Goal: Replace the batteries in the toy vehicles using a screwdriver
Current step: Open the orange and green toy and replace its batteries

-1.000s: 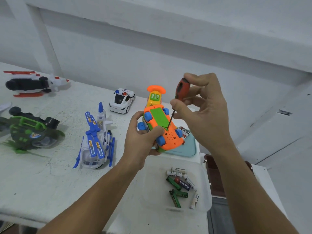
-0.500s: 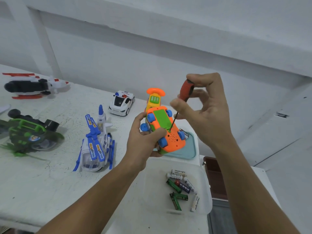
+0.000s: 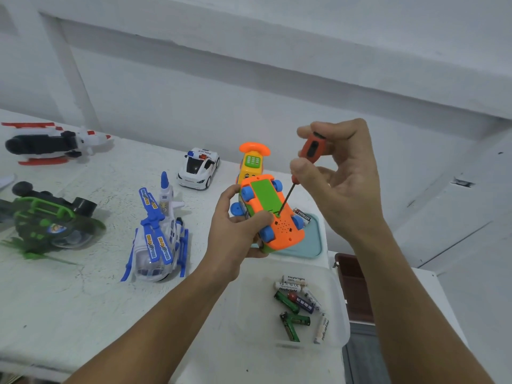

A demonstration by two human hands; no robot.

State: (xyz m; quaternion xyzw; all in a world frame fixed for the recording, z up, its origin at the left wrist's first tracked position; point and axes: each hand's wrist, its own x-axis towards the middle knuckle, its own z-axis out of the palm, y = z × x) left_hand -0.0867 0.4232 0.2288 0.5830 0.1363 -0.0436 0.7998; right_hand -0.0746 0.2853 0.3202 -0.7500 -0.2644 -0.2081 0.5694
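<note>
The left hand (image 3: 235, 231) was curled round an upturned orange plastic toy car with blue wheels (image 3: 282, 231), gripping it in the air above the white tabletop (image 3: 69, 300). The right hand (image 3: 343, 184) pinched a small orange-handled screwdriver (image 3: 313, 146) between thumb and fingertips. Its thin shaft slanted down to the near end of the car's flat green battery cover (image 3: 264, 196).

The car looked light, hollow and stiff. Its smooth shell could twist under the tool's push, so I judged its flanks a surer hold than the rolling wheels. The left thumb lay just beside the tip, where a slip could jab it.

Below the car, a clear plastic tray (image 3: 338, 300) held loose cylindrical batteries (image 3: 297, 303). Just behind the car lay a teal plastic tray (image 3: 313, 245). Beyond the car stood a yellow toy telephone on wheels (image 3: 250, 162) and, a little left, a white toy police car (image 3: 198, 169). Left of the car lay a blue-and-white toy helicopter (image 3: 159, 234), and farther left a green-and-black one (image 3: 44, 220). Nothing blocked the tool.
</note>
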